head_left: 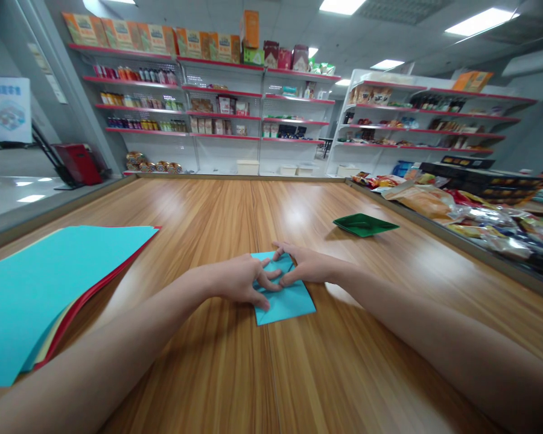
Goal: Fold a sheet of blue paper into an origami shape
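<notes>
A folded piece of light-blue paper [290, 305] lies flat on the wooden table in front of me. My left hand [241, 277] rests on its left part, the fingers apart and pressing down near the middle. From the other side, my right hand [311, 264] touches the upper right of the paper, with thumb and forefinger spread on either side of a crease. The fingertips of both hands almost meet over the sheet and hide part of its folds. Farther back on the right stands a green folded paper shape [365, 225], apart from both hands.
A stack of coloured paper sheets [67, 283], blue on top with red and cream beneath, lies at the left. Packaged snacks [475, 217] are piled beyond the raised right edge of the table [235, 205]. Stocked shelves [226, 90] stand behind.
</notes>
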Demonstrator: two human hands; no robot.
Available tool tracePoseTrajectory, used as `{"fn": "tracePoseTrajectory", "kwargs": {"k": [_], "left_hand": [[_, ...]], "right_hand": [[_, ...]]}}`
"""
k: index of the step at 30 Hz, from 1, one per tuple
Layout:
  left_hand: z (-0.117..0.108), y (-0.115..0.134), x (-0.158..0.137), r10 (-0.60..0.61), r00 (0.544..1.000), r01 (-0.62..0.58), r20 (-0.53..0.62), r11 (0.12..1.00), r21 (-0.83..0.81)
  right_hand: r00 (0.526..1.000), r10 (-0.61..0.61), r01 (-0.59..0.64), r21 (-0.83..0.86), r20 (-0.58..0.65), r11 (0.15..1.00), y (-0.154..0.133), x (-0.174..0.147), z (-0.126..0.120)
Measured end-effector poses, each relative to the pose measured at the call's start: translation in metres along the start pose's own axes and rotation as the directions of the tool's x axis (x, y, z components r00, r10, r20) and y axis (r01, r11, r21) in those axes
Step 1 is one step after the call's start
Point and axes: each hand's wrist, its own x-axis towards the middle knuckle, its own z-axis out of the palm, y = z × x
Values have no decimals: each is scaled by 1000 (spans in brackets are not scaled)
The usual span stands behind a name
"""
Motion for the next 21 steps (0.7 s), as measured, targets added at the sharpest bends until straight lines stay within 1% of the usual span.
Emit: {"fn": "tracePoseTrajectory", "kwargs": {"k": [6,11,16,21], "left_hand": [[-1,3,2,12,999,-13,42,1000,13],[-2,7,3,24,1000,-25,20,999,34],[-2,8,4,0,1000,-2,26,998,65],[-3,11,5,-2,1000,0,18,996,88]], "right_hand": [[1000,1,-1,13,-15,1000,8,0,-2],[1000,-2,2,26,11,1000,8,-1,-5],[1000,-4,4,34,-3,999,12,1,-5],[1000,0,-1,48,13,999,14,1,-7]]}}
